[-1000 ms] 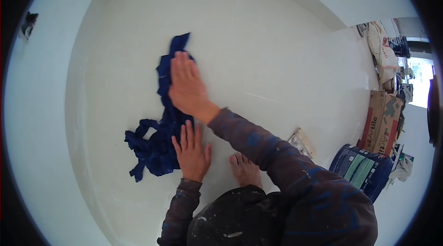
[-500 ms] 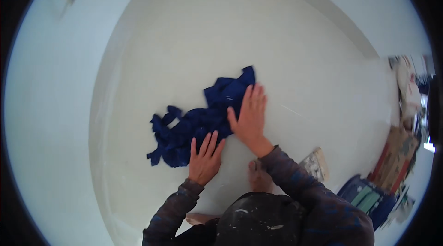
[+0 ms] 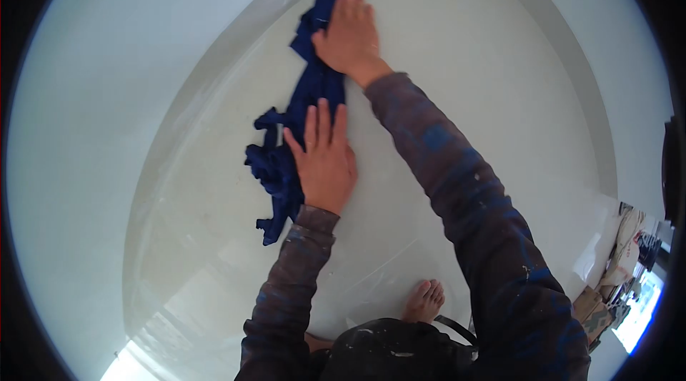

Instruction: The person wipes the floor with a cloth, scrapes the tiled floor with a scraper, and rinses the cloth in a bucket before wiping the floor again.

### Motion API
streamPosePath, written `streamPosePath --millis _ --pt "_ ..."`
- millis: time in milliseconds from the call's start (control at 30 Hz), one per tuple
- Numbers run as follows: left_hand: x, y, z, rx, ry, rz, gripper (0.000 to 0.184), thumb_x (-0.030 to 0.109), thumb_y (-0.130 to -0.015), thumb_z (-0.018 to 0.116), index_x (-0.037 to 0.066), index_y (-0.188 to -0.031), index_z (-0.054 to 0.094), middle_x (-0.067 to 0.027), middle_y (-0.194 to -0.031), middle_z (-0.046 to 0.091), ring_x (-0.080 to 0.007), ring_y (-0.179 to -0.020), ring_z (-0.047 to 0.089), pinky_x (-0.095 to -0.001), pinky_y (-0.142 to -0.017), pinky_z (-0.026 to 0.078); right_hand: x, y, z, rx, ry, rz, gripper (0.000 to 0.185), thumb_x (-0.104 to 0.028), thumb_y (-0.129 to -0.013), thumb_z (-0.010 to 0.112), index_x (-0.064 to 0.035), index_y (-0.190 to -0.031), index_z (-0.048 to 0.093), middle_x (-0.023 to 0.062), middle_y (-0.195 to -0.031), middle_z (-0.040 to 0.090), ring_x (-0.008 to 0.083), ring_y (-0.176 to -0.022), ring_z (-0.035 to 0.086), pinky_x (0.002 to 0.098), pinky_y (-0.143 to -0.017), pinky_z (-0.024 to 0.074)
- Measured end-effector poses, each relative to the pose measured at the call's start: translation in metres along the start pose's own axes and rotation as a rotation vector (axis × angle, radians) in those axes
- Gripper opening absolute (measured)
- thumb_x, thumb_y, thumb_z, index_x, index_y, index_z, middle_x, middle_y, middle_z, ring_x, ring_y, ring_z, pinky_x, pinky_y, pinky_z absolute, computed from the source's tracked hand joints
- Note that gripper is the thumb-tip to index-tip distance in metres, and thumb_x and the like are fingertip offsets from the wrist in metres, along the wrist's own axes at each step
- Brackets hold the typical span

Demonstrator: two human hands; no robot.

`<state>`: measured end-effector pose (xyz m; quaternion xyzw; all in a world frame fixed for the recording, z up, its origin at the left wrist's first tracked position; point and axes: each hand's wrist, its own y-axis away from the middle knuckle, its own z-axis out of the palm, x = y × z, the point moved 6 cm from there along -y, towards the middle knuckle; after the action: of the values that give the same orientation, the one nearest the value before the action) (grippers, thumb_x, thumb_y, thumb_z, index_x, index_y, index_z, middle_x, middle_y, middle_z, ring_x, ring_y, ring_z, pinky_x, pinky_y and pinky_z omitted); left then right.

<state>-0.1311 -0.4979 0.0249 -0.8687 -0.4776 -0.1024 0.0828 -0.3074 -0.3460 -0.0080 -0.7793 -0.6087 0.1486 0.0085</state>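
Observation:
A crumpled dark blue cloth point(image 3: 307, 95) is stretched along the pale, glossy floor point(image 3: 457, 59). Flat on its upper part lies my right hand point(image 3: 350, 34), fingers extended and nearly together. Lower down, my left hand point(image 3: 326, 166) rests palm-down along the cloth's right edge with its fingers spread. Neither hand grips the fabric; both press on it from above. The cloth's loose lower end bunches up to the left of my left hand. Parts of it under both palms are hidden.
A greyish band point(image 3: 207, 73) runs along the foot of the white wall point(image 3: 93, 131). My bare foot point(image 3: 425, 301) stands on the floor below my arms. At the lower right are a cardboard box point(image 3: 593, 313) and other piled items, with bright light beside them.
Both hands have slid forward over the floor, the right one also leftward, taking the cloth along. It now stretches more lengthwise. The camera view has turned, and the scraper-like tool is out of sight.

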Motion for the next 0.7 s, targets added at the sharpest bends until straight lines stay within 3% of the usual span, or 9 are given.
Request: streamPosePath --millis 167,400,533,633,700 --pt "-0.052 0.019 -0.001 0.048 -0.062 -0.19 0.061 0.014 -0.099 0.052 0.011 -0.16 0.043 -0.015 -0.169 0.037 -0.0356 -0.158 0.028 -0.0713 -0.123 0.009 -0.069 0.002 0.014 0.067 0.093 0.001 0.09 -0.049 -0.092 0.057 0.0151 -0.153 0.04 0.033 -0.164 0.034 0.0468 -0.154 0.029 0.0538 -0.128 0.0193" --pt "-0.085 0.127 -0.037 0.048 -0.085 -0.268 0.057 0.015 -0.101 0.049 0.009 -0.158 0.044 -0.0156 -0.169 0.036 -0.037 -0.158 0.028 -0.0666 -0.125 0.011 -0.167 0.111 -0.018 -0.029 -0.21 -0.407 0.074 -0.035 -0.097 0.056 0.015 -0.149 0.045 0.031 -0.162 0.038 0.0427 -0.152 0.034 0.0496 -0.126 0.0249" --pt "-0.087 0.199 -0.03 -0.032 -0.005 -0.13 0.052 0.015 -0.094 0.056 0.006 -0.145 0.055 -0.0185 -0.166 0.04 -0.0388 -0.156 0.032 -0.0656 -0.126 0.013 -0.157 0.19 -0.029 -0.069 -0.399 -0.52 0.064 -0.02 -0.095 0.057 0.0126 -0.149 0.047 0.0278 -0.163 0.039 0.0414 -0.151 0.038 0.0519 -0.125 0.0278" --pt "-0.055 0.191 -0.03 -0.118 0.079 0.026 0.05 0.013 -0.087 0.062 0.009 -0.136 0.062 -0.0181 -0.161 0.048 -0.0365 -0.152 0.04 -0.0701 -0.124 0.016 -0.096 0.211 -0.056 -0.16 -0.316 -0.357 0.067 -0.019 -0.094 0.058 0.0106 -0.152 0.045 0.0259 -0.162 0.041 0.0417 -0.153 0.035 0.0562 -0.126 0.0261" --pt "-0.029 0.17 -0.037 -0.108 0.129 0.021 0.051 0.011 -0.087 0.062 0.011 -0.138 0.062 -0.0161 -0.161 0.048 -0.0352 -0.152 0.04 -0.0716 -0.123 0.015 -0.047 0.205 -0.068 -0.153 -0.173 -0.158 0.066 -0.02 -0.096 0.057 0.0082 -0.154 0.044 0.0233 -0.162 0.041 0.0417 -0.153 0.035 0.0591 -0.126 0.0248"
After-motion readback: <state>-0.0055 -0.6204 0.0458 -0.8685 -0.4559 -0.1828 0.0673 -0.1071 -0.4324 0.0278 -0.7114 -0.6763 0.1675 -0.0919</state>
